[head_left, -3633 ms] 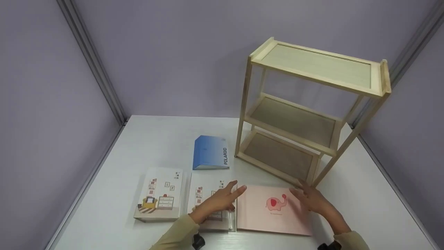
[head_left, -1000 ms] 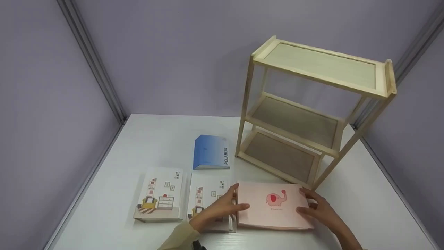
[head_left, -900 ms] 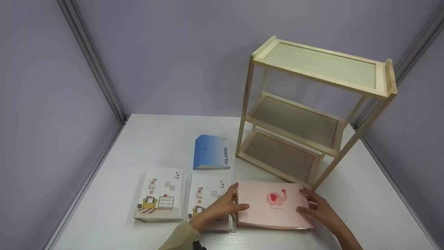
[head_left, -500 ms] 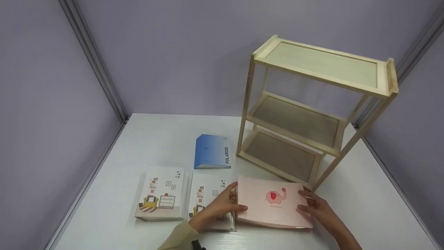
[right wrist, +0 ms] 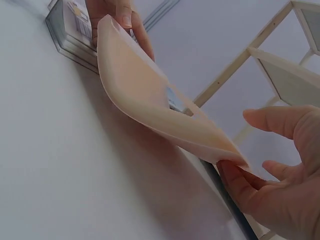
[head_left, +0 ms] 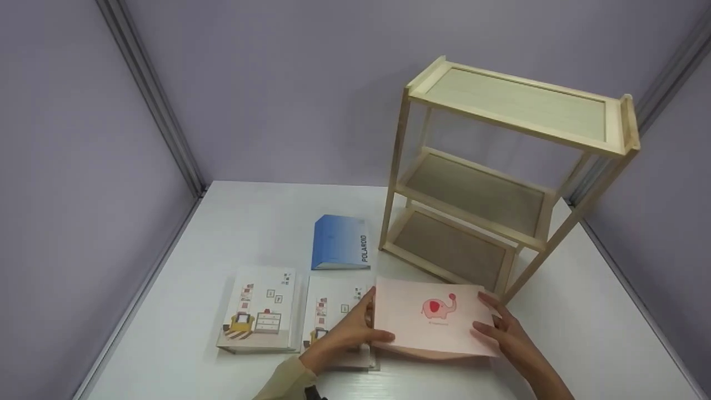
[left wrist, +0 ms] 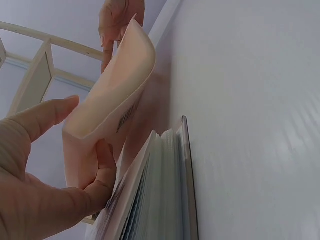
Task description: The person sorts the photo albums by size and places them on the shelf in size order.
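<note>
A pink album [head_left: 411, 311] with a red elephant on its cover is held between both hands, raised off the table and tilted. My left hand [head_left: 354, 328] grips its left edge, thumb over the cover and fingers underneath. At the opposite edge, my right hand [head_left: 508, 328] pinches the right side. Both wrist views look into the album [left wrist: 110, 85] from its ends: its covers bow apart like a hollow sleeve, with no pages showing. A barcode is on its underside. Partly under my left forearm lies a white album [head_left: 328, 297] with a furniture drawing.
A matching white album [head_left: 258, 308] lies at the left, and a blue POLAROID album [head_left: 340, 243] behind. At the right stands a three-tier wooden shelf [head_left: 469, 194], its nearest leg close to the right hand. Purple-grey walls [head_left: 278, 111] enclose the table.
Earliest, both hands hover over the pink album lying flat. They then take its two sides. Over the last second it rises from the table, its far edge shifting back and slightly left.
</note>
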Available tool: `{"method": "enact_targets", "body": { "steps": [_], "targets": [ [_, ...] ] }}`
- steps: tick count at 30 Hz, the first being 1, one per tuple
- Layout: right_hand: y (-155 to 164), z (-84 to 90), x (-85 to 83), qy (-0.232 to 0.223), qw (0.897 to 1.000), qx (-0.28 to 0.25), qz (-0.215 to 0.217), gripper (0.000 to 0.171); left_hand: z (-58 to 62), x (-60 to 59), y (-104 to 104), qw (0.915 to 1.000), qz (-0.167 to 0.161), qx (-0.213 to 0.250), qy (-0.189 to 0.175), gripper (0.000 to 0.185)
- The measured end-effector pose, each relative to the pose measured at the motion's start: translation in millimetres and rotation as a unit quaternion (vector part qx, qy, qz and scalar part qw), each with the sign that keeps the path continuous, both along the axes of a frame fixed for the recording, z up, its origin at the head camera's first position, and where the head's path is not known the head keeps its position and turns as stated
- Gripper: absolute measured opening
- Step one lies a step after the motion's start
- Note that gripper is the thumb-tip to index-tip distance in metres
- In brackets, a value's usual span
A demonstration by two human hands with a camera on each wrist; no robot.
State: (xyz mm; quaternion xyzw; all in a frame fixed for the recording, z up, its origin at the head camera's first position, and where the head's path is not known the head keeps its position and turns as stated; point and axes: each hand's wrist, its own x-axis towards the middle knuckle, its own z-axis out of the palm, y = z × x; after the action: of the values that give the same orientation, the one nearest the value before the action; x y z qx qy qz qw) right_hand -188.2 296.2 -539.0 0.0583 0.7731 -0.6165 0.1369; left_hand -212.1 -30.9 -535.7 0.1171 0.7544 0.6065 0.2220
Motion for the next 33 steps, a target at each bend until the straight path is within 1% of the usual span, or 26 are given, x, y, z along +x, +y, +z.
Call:
{"method": "enact_targets", "body": {
  "steps": [1,4,7,10,17,21,24,29,31,33],
  "targets": [
    [-1.0,1.7,0.7,0.007,1.000,-0.001,0.004,0.072,0.3,0.1,-0.4,1.0000,0.000,0.003,-0.002,0.111],
    [-3.7,6.1,2.2,0.028,0.999,-0.010,0.017,0.073,1.5,0.3,-1.8,0.9999,0.003,0.004,0.014,0.114],
    [-6.1,9.7,3.1,0.043,0.998,-0.021,0.027,0.076,3.0,0.1,-2.5,0.9997,0.008,0.020,0.012,0.115],
    [-8.2,12.6,3.8,0.054,0.998,-0.025,0.033,0.079,4.3,0.0,-4.0,0.9996,0.011,0.023,0.012,0.115],
    [-11.6,18.2,5.4,0.078,0.996,-0.014,0.038,0.082,7.0,-0.9,-8.4,0.9992,0.018,0.021,0.028,0.113],
    [-11.7,21.9,6.8,0.089,0.995,0.000,0.037,0.085,9.8,-2.0,-10.1,0.9991,0.025,0.032,0.015,0.114],
    [-11.2,23.9,6.8,0.098,0.995,-0.001,0.034,0.086,11.5,-2.9,-12.0,0.9982,0.030,0.051,0.007,0.112],
    [-11.7,25.8,7.1,0.103,0.994,-0.009,0.025,0.088,11.2,-4.8,-14.2,0.9944,0.020,0.103,-0.009,0.107],
    [-12.8,26.7,8.0,0.108,0.994,-0.010,0.020,0.089,11.5,-5.3,-14.2,0.9920,0.014,0.123,-0.021,0.106],
    [-13.9,27.6,8.8,0.118,0.993,-0.007,0.015,0.088,13.2,-5.3,-14.5,0.9908,0.014,0.132,-0.025,0.106]
  ]
}}
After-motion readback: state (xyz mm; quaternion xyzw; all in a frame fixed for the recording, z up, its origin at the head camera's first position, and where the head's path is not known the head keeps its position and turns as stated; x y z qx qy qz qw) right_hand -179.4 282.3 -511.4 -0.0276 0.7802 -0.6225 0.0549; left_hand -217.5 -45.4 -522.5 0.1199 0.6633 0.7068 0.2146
